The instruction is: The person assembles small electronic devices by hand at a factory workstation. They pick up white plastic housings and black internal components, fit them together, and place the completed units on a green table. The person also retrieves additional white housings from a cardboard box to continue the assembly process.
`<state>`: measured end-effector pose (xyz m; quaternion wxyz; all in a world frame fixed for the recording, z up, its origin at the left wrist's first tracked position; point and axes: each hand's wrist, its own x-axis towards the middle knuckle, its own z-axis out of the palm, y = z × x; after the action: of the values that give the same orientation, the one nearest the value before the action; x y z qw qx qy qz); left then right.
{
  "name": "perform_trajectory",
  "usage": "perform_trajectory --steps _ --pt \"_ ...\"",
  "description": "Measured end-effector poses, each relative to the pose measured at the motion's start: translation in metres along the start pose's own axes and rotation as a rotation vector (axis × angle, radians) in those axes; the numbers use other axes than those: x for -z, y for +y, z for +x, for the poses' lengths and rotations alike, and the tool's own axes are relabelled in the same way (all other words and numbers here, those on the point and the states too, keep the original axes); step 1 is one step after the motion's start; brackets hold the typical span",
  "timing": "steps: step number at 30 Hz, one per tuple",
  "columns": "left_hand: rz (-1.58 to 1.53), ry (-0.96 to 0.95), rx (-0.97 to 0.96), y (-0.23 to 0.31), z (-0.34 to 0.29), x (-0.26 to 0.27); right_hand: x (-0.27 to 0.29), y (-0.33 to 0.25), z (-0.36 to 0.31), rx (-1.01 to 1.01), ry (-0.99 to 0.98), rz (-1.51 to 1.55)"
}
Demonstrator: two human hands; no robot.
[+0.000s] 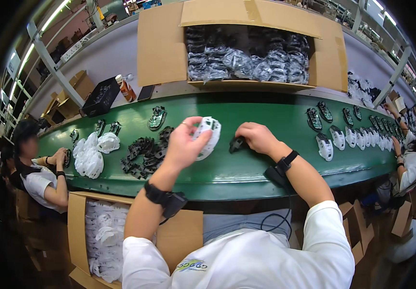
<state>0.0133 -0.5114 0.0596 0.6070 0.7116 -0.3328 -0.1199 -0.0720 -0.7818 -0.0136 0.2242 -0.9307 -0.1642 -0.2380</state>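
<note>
My left hand [185,144] is closed around a white plastic shell [210,138], shaped like a computer mouse cover with cut-outs, and holds it above the green work surface [208,176]. To its right, my right hand [258,138] pinches a small black plastic part [237,144] low over the same surface; my fingers hide some of it. A pile of loose black plastic parts [143,156] lies left of my left hand. Beyond that sits a heap of white shells [90,156]. A black base with a green circuit board [157,118] rests farther back.
An open carton [251,85] of wrapped dark pieces stands at the back. Another carton [77,226], holding white shells, is at my lower left. White shells [324,147] and circuit-board bases [314,119] line the right side. A person [41,176] works at left, another [413,159] at right.
</note>
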Motion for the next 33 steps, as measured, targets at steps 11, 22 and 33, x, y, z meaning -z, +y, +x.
perform_trajectory --steps 11,22,33 --pt "0.566 0.104 -0.116 -0.05 -0.033 -0.046 0.002 -0.049 -0.031 -0.347 -0.068 -0.102" --pt "-0.013 0.154 0.099 -0.06 -0.027 -0.038 -0.025 -0.062 -0.013 -0.184 0.105 0.708" --pt "-0.157 0.098 0.151 -0.052 -0.039 -0.039 -0.037 -0.06 -0.011 -0.116 0.035 0.446"
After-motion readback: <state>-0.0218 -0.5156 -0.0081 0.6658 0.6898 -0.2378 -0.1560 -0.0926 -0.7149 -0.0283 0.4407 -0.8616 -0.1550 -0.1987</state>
